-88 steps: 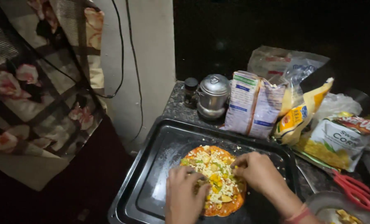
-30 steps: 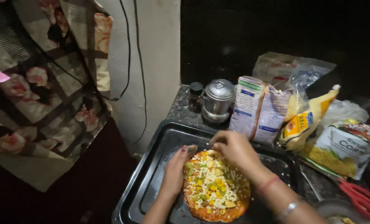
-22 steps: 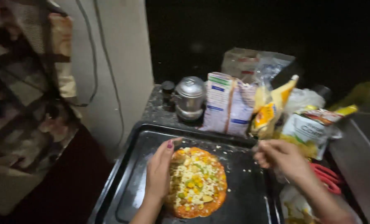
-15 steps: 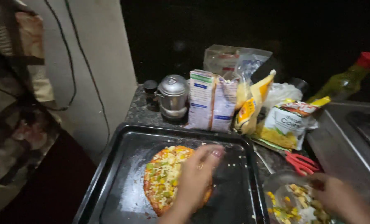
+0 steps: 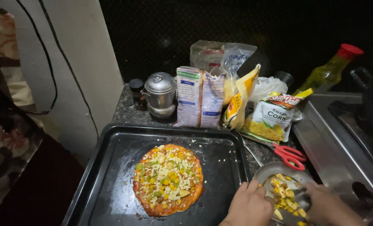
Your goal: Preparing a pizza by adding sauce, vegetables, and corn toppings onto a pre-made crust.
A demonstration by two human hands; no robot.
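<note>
A round pizza point(image 5: 168, 179) topped with corn, green bits and grated cheese lies on a black baking tray point(image 5: 111, 167). To its right stands a steel plate point(image 5: 274, 169) holding yellow chopped pieces point(image 5: 283, 196). My left hand point(image 5: 248, 206) rests on the plate's near left rim. My right hand point(image 5: 329, 206) reaches into the chopped pieces from the right; whether its fingers hold any is hidden.
Red-handled scissors point(image 5: 290, 154) lie behind the plate. Along the back stand a small steel pot point(image 5: 160, 94), a dark jar point(image 5: 136, 93), several food packets point(image 5: 200, 97), a corn bag point(image 5: 273, 118) and an oil bottle point(image 5: 329, 70). A steel stove point(image 5: 345, 138) is at right.
Both hands left the pizza and moved right to the steel plate. The camera view swung right, bringing the plate, scissors and stove into sight.
</note>
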